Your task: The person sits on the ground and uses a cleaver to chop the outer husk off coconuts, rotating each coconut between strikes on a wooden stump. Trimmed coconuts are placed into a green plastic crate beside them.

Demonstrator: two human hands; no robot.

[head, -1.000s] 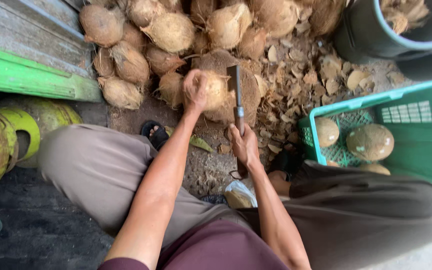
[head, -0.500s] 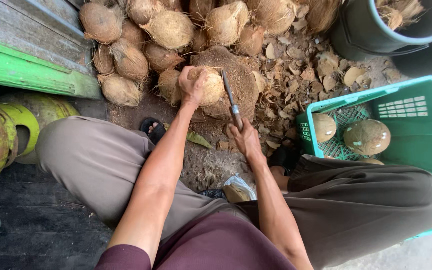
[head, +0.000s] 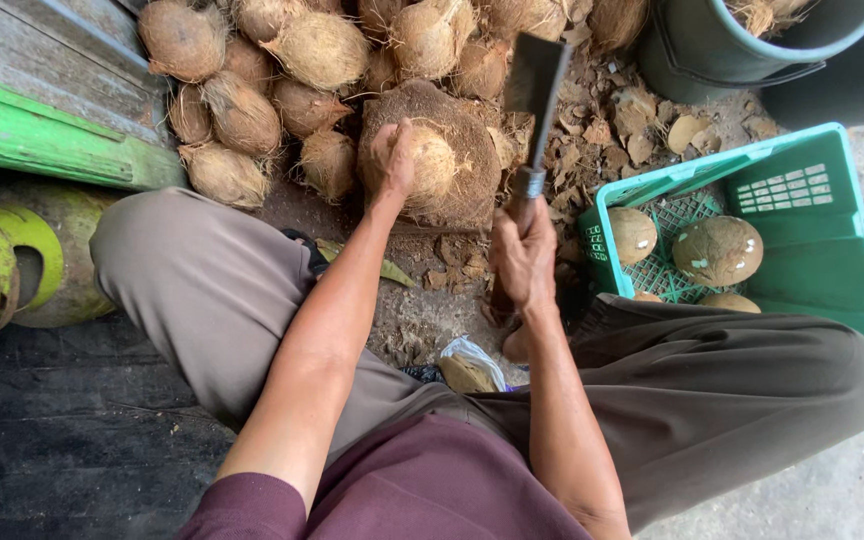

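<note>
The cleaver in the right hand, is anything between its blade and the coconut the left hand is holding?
Nothing visible. The cleaver is raised in the right hand, right of the coconut that the left hand steadies on the fibrous block; only open air separates blade and coconut.

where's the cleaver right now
In the head view the cleaver is raised upright in the right hand, just right of the coconut held by the left hand, left of the green crate.

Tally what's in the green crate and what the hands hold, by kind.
Peeled coconuts in the green crate: 4 showing, two partly hidden
Coconut in the left hand: 1
Cleaver in the right hand: 1
Total: 6
</note>
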